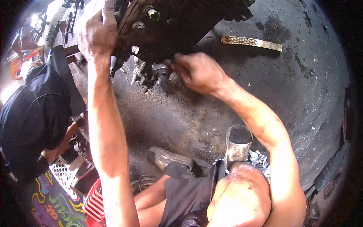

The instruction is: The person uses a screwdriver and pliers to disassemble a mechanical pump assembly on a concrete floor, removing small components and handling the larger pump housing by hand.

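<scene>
A large, dark, greasy metal machine part point(170, 24), perhaps an engine block, fills the top centre, with bolts and fittings along its near side. My left hand point(99, 34) is closed at its left edge; glare washes out part of the fingers. Close to the lower edge of the part, my right hand point(202, 72) has its fingers curled together, slightly blurred. Their tips are beside a grey cylindrical fitting point(162, 72). Whatever they pinch is too dark and smeared to make out. Crusty dirt and loose grit lie on the floor below the fitting.
On the dark, stained floor point(314, 102) at the upper right lies a curved metal strip point(251, 42) with a perforated section. My shoes point(239, 142) are below. A person in dark clothing point(36, 117) is at the left, near a white crate point(64, 174) and a red slatted crate point(94, 202).
</scene>
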The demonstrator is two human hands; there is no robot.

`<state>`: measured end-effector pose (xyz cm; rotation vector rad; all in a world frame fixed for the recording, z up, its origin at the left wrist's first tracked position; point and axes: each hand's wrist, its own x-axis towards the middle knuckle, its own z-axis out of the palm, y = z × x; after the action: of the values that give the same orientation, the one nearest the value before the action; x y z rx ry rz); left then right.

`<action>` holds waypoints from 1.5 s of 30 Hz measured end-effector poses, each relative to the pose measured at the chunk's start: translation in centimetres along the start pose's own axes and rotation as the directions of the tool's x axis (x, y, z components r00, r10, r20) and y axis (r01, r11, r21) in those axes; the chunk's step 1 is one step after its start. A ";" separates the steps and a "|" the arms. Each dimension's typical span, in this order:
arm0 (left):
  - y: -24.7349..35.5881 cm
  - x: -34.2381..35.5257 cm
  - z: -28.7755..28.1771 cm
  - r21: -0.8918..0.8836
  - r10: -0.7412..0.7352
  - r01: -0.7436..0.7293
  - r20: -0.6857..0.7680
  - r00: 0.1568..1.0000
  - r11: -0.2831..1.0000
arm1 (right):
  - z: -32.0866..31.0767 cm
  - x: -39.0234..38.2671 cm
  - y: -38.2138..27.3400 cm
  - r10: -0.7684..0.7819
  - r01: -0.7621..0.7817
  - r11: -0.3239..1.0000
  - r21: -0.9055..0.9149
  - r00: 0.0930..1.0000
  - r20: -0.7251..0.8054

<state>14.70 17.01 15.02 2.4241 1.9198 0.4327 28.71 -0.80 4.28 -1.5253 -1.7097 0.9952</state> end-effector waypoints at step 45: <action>1.9 -1.6 -3.0 -0.144 0.169 -0.150 0.129 0.977 0.978 | 3.0 -1.8 -0.3 0.354 -0.353 0.901 0.252 0.934 0.043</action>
<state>15.45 14.60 17.95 2.4585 1.5954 0.3702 26.18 -3.00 3.05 -1.6920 -1.2611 1.3390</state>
